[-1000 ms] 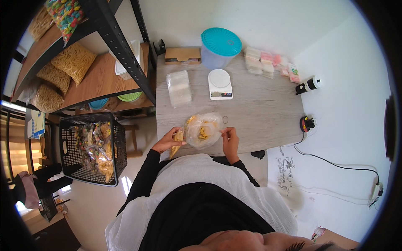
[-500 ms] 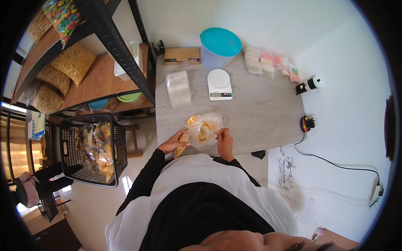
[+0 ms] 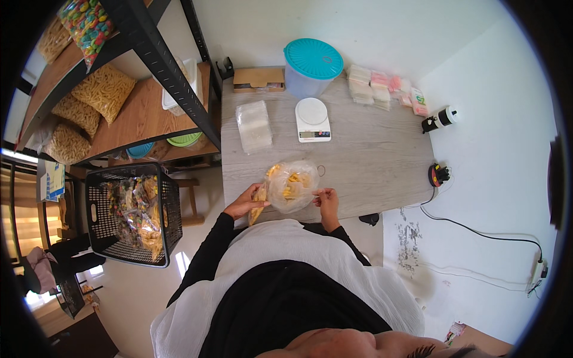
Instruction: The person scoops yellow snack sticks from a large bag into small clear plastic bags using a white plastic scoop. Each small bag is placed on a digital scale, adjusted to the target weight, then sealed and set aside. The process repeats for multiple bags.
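At the near edge of the grey table (image 3: 388,167), my left hand (image 3: 242,203) grips a small, narrow clear bag of yellow snacks (image 3: 259,210). Beside it, a larger crumpled clear bag (image 3: 292,185) with yellow pieces inside lies opened at the top. My right hand (image 3: 326,203) pinches the right edge of the larger bag. A thin ring, perhaps a rubber band (image 3: 322,171), lies just beyond it. Further back stand a white digital scale (image 3: 313,119) and a stack of clear empty bags (image 3: 254,125).
A turquoise-lidded tub (image 3: 313,65), cardboard box (image 3: 258,77) and packets (image 3: 373,86) line the back. A shelf rack (image 3: 149,89) with snack bags is left, above a black crate (image 3: 92,212) of filled bags. A plug adapter (image 3: 438,174) with cables is right.
My right hand has shifted slightly inward and back out along the large bag's edge. My left hand moved slightly rightward, still holding the small bag.
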{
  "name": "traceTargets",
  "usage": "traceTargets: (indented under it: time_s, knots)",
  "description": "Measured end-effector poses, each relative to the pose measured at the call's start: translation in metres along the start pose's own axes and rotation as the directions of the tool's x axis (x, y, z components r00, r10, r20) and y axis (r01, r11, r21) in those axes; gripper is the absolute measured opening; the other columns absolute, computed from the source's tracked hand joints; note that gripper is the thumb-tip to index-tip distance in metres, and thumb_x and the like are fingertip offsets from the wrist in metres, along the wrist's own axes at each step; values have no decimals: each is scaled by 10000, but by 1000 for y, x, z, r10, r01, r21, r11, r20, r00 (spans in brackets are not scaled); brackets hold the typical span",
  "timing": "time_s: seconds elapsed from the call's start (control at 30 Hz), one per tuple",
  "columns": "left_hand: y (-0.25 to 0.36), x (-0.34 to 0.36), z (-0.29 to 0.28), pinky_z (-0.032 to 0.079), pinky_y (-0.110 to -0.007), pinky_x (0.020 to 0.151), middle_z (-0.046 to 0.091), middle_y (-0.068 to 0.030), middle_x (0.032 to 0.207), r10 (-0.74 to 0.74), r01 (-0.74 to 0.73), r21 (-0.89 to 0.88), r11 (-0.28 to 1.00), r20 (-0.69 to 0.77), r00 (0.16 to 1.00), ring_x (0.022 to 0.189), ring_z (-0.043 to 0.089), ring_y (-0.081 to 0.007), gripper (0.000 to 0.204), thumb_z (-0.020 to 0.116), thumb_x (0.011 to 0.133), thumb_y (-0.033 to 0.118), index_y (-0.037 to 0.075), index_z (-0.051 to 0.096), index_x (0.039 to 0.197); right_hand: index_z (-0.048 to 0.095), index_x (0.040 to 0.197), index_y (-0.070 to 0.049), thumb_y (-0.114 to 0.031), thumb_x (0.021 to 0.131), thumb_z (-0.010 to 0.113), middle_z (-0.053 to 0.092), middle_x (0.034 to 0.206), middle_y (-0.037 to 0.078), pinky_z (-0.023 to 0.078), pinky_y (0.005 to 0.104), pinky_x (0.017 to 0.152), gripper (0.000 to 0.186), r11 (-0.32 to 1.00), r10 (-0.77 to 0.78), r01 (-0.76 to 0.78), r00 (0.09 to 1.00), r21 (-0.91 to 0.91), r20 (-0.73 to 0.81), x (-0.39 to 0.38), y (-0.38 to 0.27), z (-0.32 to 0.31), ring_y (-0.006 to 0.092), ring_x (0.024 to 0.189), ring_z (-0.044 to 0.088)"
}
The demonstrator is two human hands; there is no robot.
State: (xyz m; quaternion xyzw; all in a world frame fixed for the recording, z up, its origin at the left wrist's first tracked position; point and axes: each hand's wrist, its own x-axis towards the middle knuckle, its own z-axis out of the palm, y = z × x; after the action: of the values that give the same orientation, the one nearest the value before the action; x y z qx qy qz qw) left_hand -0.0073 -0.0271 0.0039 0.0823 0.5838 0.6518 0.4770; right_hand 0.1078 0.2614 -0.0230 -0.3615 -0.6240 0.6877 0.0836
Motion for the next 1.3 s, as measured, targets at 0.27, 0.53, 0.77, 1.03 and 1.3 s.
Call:
traceTargets:
  time_s: [0.27, 0.53, 0.77, 1.03, 1.3]
  knots:
    - [26, -12, -1, 398, -315, 1054, 505, -78, 1292, 187, -148, 313, 938, -99, 977, 1196, 519, -196, 871, 896, 712, 179, 64, 376, 1401, 517, 1043, -43, -217, 984, 596, 711, 897, 88, 500, 251, 594, 200, 996, 70, -70, 997, 54, -10, 5, -19, -35, 127, 661, 631]
    - [56, -2, 31, 424, -303, 1024, 538, -107, 1215, 455, -341, 476, 811, -146, 879, 1162, 529, -188, 838, 915, 670, 128, 24, 417, 1336, 545, 996, -60, -215, 968, 632, 706, 880, 76, 480, 230, 616, 180, 985, -152, 152, 988, 84, -10, -21, -105, -27, 100, 647, 602]
    - [61, 15, 48, 450, -352, 996, 536, -139, 1208, 592, -328, 671, 665, -205, 780, 1140, 548, -270, 835, 930, 623, 161, 22, 448, 1292, 551, 1024, -36, -161, 964, 639, 686, 852, 73, 497, 246, 621, 164, 934, -354, 352, 935, 65, 18, -55, -164, 8, 109, 661, 617]
    - [60, 19, 60, 447, -370, 999, 518, -156, 1221, 677, -348, 723, 597, -221, 702, 1152, 537, -309, 837, 928, 615, 152, 24, 450, 1290, 603, 989, -17, -82, 886, 718, 665, 840, 91, 508, 287, 628, 168, 605, -700, 719, 685, -343, 203, -94, -186, 36, 158, 670, 631]
    - [46, 25, 51, 429, -347, 1032, 496, -109, 1219, 594, -470, 408, 783, -266, 759, 1171, 518, -253, 834, 922, 649, 159, 42, 434, 1315, 598, 975, -20, -69, 878, 720, 668, 821, 105, 500, 281, 606, 163, 490, -814, 781, 569, -387, 117, -92, -192, 32, 164, 645, 621]
